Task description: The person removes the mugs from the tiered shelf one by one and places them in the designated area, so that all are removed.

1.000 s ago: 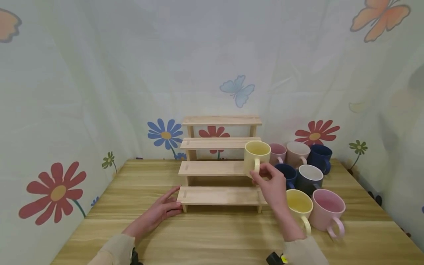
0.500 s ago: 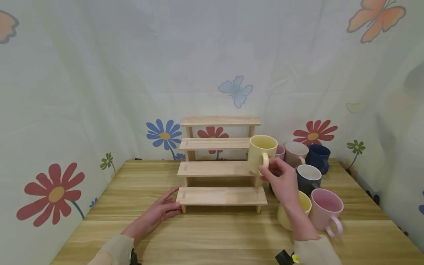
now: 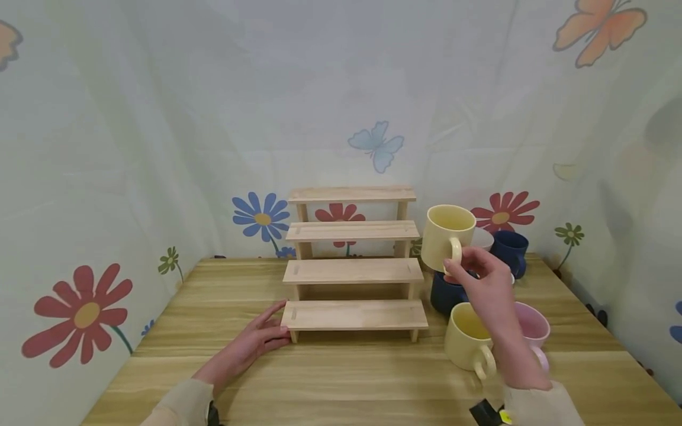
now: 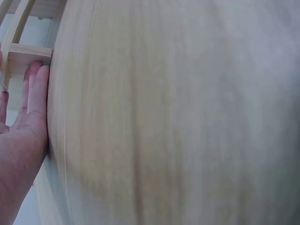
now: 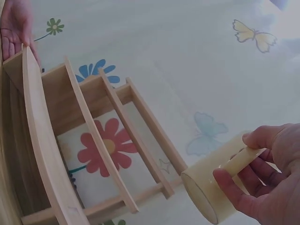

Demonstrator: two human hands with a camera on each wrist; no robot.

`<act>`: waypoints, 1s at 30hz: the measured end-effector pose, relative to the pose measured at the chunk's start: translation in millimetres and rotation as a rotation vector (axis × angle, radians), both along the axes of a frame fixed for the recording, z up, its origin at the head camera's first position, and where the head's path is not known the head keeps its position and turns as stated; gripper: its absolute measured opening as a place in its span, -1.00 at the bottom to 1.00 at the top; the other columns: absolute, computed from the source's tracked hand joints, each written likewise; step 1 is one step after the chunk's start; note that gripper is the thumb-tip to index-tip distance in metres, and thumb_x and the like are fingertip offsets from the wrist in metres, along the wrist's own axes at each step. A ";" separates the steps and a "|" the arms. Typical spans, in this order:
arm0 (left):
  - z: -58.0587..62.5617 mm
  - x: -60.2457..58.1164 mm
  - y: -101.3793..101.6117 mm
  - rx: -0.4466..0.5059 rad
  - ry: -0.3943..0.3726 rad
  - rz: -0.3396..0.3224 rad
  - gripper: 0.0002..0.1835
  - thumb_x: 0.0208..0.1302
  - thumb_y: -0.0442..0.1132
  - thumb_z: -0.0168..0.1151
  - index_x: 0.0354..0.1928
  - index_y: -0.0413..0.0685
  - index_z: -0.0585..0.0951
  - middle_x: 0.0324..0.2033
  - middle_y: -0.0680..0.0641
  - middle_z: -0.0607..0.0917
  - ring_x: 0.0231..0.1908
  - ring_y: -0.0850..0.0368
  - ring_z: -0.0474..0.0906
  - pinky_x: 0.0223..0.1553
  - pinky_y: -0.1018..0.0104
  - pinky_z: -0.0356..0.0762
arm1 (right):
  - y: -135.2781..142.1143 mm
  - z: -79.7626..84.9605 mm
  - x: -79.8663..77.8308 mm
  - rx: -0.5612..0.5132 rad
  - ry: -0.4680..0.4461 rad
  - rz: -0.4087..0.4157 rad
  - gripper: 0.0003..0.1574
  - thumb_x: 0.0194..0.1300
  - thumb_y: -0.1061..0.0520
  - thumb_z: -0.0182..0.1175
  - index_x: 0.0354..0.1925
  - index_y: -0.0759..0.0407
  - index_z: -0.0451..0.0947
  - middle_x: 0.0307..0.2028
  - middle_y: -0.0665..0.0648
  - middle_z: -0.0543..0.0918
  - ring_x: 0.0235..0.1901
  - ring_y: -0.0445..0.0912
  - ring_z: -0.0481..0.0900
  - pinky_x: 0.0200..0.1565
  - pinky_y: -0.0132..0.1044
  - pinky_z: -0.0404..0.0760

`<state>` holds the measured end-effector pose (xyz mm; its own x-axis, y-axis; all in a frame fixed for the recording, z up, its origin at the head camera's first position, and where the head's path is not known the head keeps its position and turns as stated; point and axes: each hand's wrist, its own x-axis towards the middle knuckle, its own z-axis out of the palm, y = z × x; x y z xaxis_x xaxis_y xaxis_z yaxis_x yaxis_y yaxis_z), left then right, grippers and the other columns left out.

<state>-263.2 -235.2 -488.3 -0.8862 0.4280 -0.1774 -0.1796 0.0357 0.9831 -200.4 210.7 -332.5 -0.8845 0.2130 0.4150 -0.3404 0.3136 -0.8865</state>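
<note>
My right hand (image 3: 487, 290) pinches the handle of a yellow mug (image 3: 444, 245), holding it upright in the air above a dark blue mug (image 3: 446, 294). In the right wrist view, thumb and fingers are on the handle of the same mug (image 5: 208, 187). On the left, my left hand (image 3: 253, 343) touches the left end of the lowest step of a wooden four-step shelf (image 3: 354, 313). Its fingers lie straight against the shelf's end in the left wrist view, where the hand (image 4: 26, 126) shows only at the edge.
A second yellow mug (image 3: 463, 340) and a pink mug (image 3: 530, 322), partly behind my right forearm, stand on the wooden table (image 3: 346, 384). Another dark blue mug (image 3: 511, 248) and a pale mug (image 3: 482, 238) are farther back. A flower-print curtain (image 3: 319, 77) hangs behind.
My right hand has moved right and up with the yellow mug, from in front of the shelf's right side to above the other mugs. The left hand stays at the shelf.
</note>
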 end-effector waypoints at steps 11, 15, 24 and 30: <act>0.0 -0.8 0.4 -0.006 -0.002 0.002 -0.15 0.44 -0.21 0.13 0.59 0.17 -0.13 0.43 -0.42 0.18 0.19 0.07 0.53 0.23 0.23 0.56 | 32.3 5.6 10.7 -0.023 0.030 -0.012 -0.65 0.34 0.10 0.28 -0.03 0.32 0.53 -0.33 -0.15 0.59 -0.34 -0.31 0.64 -0.23 -0.55 0.68; -0.4 -1.4 0.0 -0.004 -0.004 0.001 -0.15 0.44 -0.20 0.13 0.59 0.17 -0.13 0.43 -0.42 0.17 0.19 0.06 0.53 0.23 0.23 0.57 | 44.9 1.7 13.6 0.042 0.016 -0.070 -0.62 0.37 0.06 0.25 0.04 0.26 0.52 -0.30 -0.21 0.59 -0.32 -0.37 0.66 -0.20 -0.61 0.65; -1.2 -1.1 -0.6 -0.002 -0.009 0.002 -0.15 0.45 -0.18 0.14 0.59 0.18 -0.12 0.45 -0.42 0.15 0.21 0.05 0.51 0.24 0.22 0.56 | 72.3 -6.7 20.3 0.097 0.065 -0.234 -0.65 0.32 0.14 0.29 0.00 0.30 0.56 -0.37 -0.30 0.61 -0.42 -0.45 0.66 -0.30 -0.67 0.61; -1.6 -1.5 -0.4 0.001 -0.004 0.000 -0.15 0.44 -0.21 0.13 0.59 0.17 -0.13 0.44 -0.43 0.16 0.20 0.06 0.52 0.24 0.23 0.56 | 94.3 -15.5 26.1 0.110 0.083 -0.340 -0.66 0.29 0.19 0.31 0.01 0.31 0.60 -0.41 -0.39 0.60 -0.44 -0.53 0.61 -0.29 -0.75 0.55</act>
<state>-264.7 -235.6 -490.0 -0.8854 0.4283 -0.1807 -0.1837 0.0347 0.9824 -174.3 304.9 -348.0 -0.7335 0.4391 0.5188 -0.2694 0.5130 -0.8150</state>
